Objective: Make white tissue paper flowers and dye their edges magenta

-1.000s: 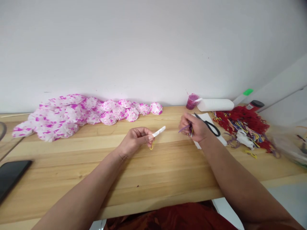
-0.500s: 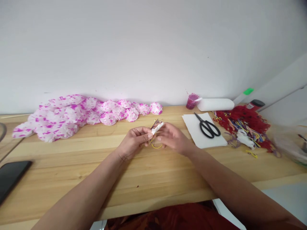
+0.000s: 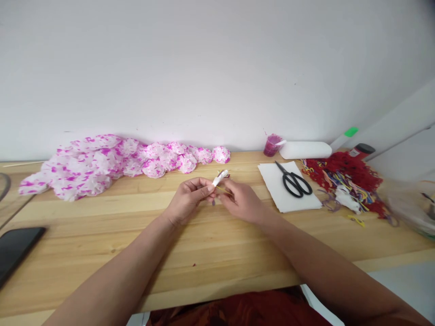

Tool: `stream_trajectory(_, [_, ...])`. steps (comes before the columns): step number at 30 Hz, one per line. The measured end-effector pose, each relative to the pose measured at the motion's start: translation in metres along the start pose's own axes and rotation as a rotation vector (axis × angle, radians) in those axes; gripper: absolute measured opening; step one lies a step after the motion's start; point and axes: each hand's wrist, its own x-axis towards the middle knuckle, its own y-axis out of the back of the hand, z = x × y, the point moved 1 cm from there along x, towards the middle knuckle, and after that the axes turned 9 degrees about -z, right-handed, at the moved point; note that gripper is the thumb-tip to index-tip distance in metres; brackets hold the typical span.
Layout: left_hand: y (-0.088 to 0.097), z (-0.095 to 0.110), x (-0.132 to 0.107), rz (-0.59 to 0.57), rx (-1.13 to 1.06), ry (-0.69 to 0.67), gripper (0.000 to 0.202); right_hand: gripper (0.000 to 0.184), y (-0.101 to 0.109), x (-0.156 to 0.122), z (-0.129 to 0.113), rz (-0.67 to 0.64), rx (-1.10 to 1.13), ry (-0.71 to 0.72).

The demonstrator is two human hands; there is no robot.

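While the left hand (image 3: 188, 198) is pinching one white strip (image 3: 220, 178) at the frame's centre, the right hand (image 3: 243, 200), fingertips partly hidden, is curling around a yellow thread (image 3: 224, 190); one phone (image 3: 20, 251) is lying cut off at the left edge.

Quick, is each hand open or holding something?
Left hand: closed, pinching a white strip.
Right hand: curled at a yellow string; whether it grips that cannot be told.
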Motion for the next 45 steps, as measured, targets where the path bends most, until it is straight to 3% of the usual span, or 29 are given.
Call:
stream_trajectory(3, [-0.001, -0.006, 0.0, -0.008, 0.088, 0.033, 0.025, 0.025, 0.0, 0.004, -0.002, -0.067, -0.303, 0.033])
stream_trajectory(7, [-0.001, -0.01, 0.0, -0.028, 0.163, 0.045, 0.026, 0.022, 0.008, 0.001, -0.001, -0.038, -0.472, -0.045])
stream_trajectory(15, [-0.004, -0.019, -0.001, -0.055, 0.199, 0.106, 0.029, 0.008, 0.04, -0.015, -0.002, 0.132, -0.613, -0.414])
stream_trajectory(19, [-0.003, -0.018, 0.0, -0.025, 0.167, 0.063, 0.028, 0.026, 0.04, -0.016, -0.002, 0.035, -0.371, -0.335])
stream_trajectory(21, [-0.003, -0.016, 0.001, 0.031, 0.104, 0.037, 0.027, 0.021, 0.038, -0.016, -0.001, -0.062, -0.158, -0.29])
stream_trajectory(23, [-0.005, -0.014, 0.001, 0.086, 0.015, 0.03, 0.028, 0.013, 0.035, -0.016, -0.002, -0.079, -0.046, -0.265])
stream_trajectory(26, [-0.012, -0.012, -0.001, 0.1, -0.107, 0.063, 0.029, 0.003, 0.03, -0.015, -0.004, 0.043, -0.134, -0.22])
stream_trajectory(28, [-0.017, -0.014, -0.002, 0.083, -0.147, 0.095, 0.029, 0.008, 0.026, -0.015, -0.006, 0.12, -0.274, -0.178])
stream_trajectory(33, [-0.022, -0.018, -0.005, 0.078, -0.176, 0.082, 0.027, 0.015, 0.013, -0.015, -0.014, 0.111, -0.499, -0.101])
stream_trajectory(39, [-0.025, -0.02, -0.006, 0.044, -0.205, 0.105, 0.024, 0.036, 0.0, -0.015, -0.019, 0.129, -0.502, -0.069])
stream_trajectory(45, [-0.025, -0.018, -0.006, 0.051, -0.205, 0.11, 0.017, 0.038, -0.006, -0.014, -0.016, 0.266, -0.439, -0.002])
